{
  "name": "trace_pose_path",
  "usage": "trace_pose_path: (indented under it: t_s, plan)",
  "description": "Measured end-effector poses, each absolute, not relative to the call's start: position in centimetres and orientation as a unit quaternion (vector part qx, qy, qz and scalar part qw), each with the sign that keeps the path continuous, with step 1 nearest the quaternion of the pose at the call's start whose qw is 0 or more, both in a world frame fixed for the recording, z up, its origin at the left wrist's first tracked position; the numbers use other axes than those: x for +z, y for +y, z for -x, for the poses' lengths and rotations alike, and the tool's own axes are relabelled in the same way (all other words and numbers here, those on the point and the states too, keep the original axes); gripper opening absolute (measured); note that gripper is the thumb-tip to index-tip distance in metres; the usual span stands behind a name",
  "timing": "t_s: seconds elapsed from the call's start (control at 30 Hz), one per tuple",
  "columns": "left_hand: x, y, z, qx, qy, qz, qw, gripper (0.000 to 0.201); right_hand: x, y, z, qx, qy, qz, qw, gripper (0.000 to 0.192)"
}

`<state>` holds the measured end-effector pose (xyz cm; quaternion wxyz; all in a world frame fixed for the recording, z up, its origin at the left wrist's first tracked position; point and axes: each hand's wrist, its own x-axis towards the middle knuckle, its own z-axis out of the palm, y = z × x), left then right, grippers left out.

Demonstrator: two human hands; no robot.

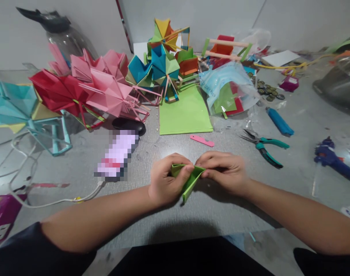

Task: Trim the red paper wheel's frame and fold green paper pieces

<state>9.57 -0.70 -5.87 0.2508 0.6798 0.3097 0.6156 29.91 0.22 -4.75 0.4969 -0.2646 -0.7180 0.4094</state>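
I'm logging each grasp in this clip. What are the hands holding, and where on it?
Both hands pinch a folded green paper piece: left hand at its left top corner, right hand at its right tip.

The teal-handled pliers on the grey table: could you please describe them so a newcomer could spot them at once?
Start at the flat green paper sheet in the middle of the grey table, then look right, past the small pink strip. The teal-handled pliers lie there, the only metal-tipped tool, nearer than the blue lighter.
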Motion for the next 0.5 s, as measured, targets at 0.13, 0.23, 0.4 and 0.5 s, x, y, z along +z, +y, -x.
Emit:
trace_pose_path:
  t_s: [0.13,0.23,0.4,0.5]
  plan:
    - [-5.93,-1.00,-9.62,0.616,0.303,-0.676,0.267,0.015,-4.73,-0.05,-29.66,0.401,-0.717,0.249,0.512,0.006]
    - [-5.91,-1.21,-9.68,0.617,0.302,-0.672,0.278,0.016,-4.72,-0.22,-29.53,0.395,-0.719,0.247,0.516,0.006]
    - [-5.81,-1.35,-9.78,0.619,0.311,-0.664,0.282,0.015,-4.66,-0.37,-29.43,0.381,-0.724,0.250,0.518,0.006]
    - [-5.83,-1.42,-9.81,0.623,0.311,-0.660,0.281,0.015,-4.63,-0.45,-29.33,0.371,-0.724,0.252,0.524,0.006]
